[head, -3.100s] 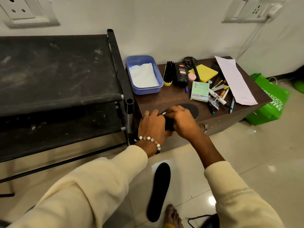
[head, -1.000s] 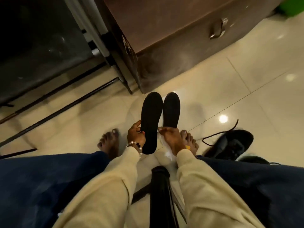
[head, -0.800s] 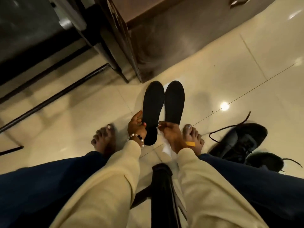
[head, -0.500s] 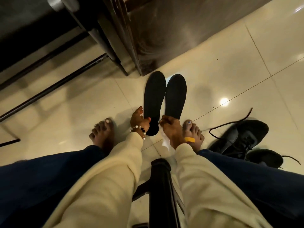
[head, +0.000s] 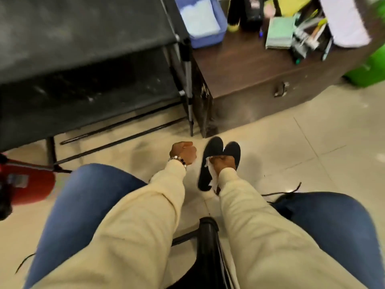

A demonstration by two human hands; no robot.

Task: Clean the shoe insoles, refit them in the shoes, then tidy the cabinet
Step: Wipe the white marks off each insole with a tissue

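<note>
Two black insoles lie side by side on the tiled floor, the left insole (head: 206, 163) longer in view than the right insole (head: 234, 150). My right hand (head: 224, 162) grips a crumpled white wipe (head: 211, 174) and rests across both insoles near their middle. My left hand (head: 183, 153) hovers left of the insoles, curled into a fist, holding nothing and touching neither insole. A black shoe (head: 280, 203) with a loose lace peeks out behind my right knee, mostly hidden.
A black shoe rack (head: 87, 65) stands at the left. Beside it is a brown cabinet (head: 256, 80) with a blue tub (head: 202, 19), a notepad, pens and papers on top. A green bag (head: 368, 69) sits far right, a red object (head: 27, 184) far left.
My left hand has let go of the left insole and pulled away to the left. My right hand with the wipe has slid up onto the insoles. The view has tilted up.
</note>
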